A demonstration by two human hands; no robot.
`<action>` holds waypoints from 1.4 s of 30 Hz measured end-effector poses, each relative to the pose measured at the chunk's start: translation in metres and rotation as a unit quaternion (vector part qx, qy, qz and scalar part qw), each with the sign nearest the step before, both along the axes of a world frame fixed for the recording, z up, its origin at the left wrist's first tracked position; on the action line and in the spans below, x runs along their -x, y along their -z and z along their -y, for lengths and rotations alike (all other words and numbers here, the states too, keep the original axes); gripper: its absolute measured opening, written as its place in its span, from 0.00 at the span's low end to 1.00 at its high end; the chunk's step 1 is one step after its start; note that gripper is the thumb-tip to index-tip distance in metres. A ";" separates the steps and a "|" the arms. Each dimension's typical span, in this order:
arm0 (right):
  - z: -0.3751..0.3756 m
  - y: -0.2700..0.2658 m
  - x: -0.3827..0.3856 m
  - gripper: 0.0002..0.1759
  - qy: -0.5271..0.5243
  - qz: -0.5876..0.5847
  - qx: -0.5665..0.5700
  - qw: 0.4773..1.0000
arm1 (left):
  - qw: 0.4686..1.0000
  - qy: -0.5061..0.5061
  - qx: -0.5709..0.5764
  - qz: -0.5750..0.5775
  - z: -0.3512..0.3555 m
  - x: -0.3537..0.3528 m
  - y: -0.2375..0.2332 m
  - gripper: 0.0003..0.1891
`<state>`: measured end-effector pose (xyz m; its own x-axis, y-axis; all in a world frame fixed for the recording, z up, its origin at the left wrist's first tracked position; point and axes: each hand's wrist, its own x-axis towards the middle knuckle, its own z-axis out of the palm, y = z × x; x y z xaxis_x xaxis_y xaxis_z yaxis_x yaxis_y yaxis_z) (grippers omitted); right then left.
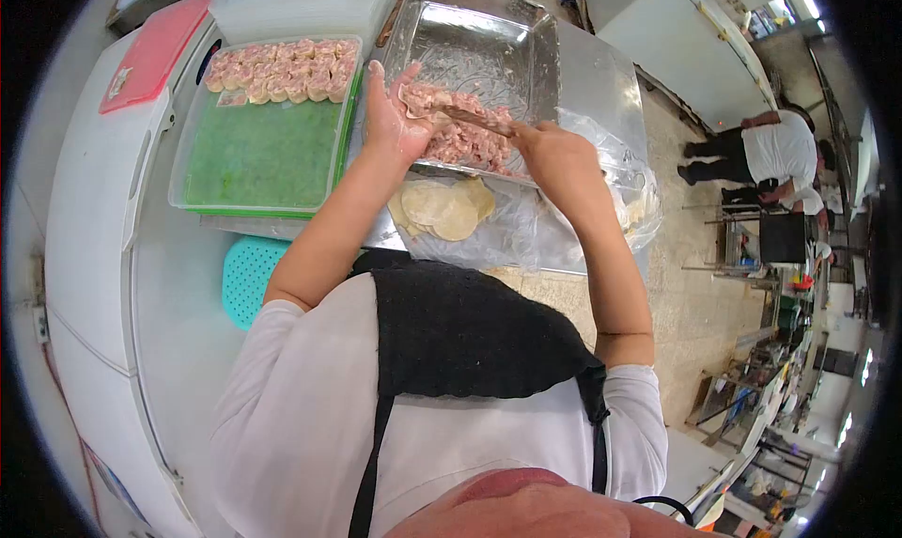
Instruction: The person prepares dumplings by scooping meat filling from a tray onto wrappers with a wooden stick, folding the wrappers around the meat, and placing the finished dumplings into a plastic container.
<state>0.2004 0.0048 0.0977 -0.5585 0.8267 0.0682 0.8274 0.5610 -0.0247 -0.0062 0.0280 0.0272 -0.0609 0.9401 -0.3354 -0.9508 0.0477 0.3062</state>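
My left hand (395,124) is palm up over the near left edge of the metal pan (536,31), cupped around a dumpling wrapper (410,98) partly covered by pink minced filling. My right hand (554,153) is closed on a wooden spatula (474,118), whose tip reaches the filling by my left palm. More minced filling (470,150) lies heaped in the near part of the pan. Just in front of the pan, a stack of round pale wrappers (446,209) rests on the table.
To the left, a clear tray with a green base (263,157) holds rows of filled dumplings (282,68). Beyond it stand stacked clear containers (301,7) and a red board (158,54). Plastic wrap (620,186) lies at right. Other people (780,153) stand farther off.
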 end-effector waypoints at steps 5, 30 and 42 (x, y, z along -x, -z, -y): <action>-0.011 0.031 -0.009 0.14 -0.053 -0.100 0.011 0.994 | 0.999 0.012 -0.027 -0.016 -0.013 -0.009 0.016 0.35; -0.052 0.052 -0.059 0.15 -0.154 -0.194 -0.008 0.969 | 0.627 0.154 -0.101 -0.757 -0.006 0.002 0.024 0.20; -0.043 0.036 -0.058 0.15 0.011 -0.285 0.151 0.946 | 0.581 0.116 -0.243 -0.768 0.030 0.065 -0.041 0.29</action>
